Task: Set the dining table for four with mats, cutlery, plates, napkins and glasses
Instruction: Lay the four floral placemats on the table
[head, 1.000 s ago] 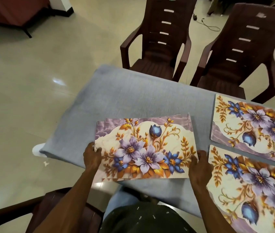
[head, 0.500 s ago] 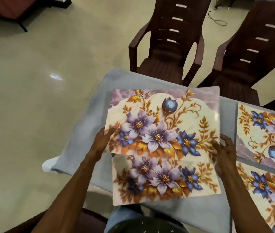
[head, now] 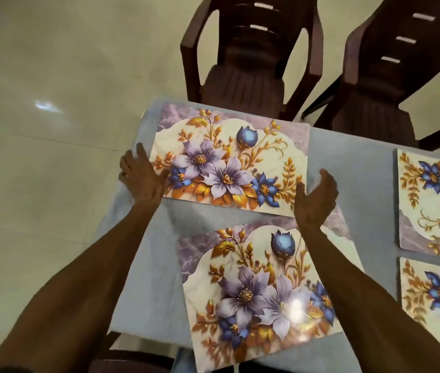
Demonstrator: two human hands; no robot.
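A floral place mat lies flat at the far left part of the grey-clothed table. My left hand rests at its left edge with fingers spread, the thumb on the mat. My right hand hovers at the mat's near right corner, fingers loosely curved, holding nothing. A second floral mat lies nearer me, skewed, its near edge hanging over the table's front. Two more floral mats sit at the right, one far and one near.
Two dark brown plastic chairs stand across the table, one behind the far mat and one to its right. Another chair's arm shows below me. Glossy cream floor lies to the left.
The top mat was lifted off the near one, carried away from me and laid on the far side. Both hands have let go of it; the right one is lifting off.
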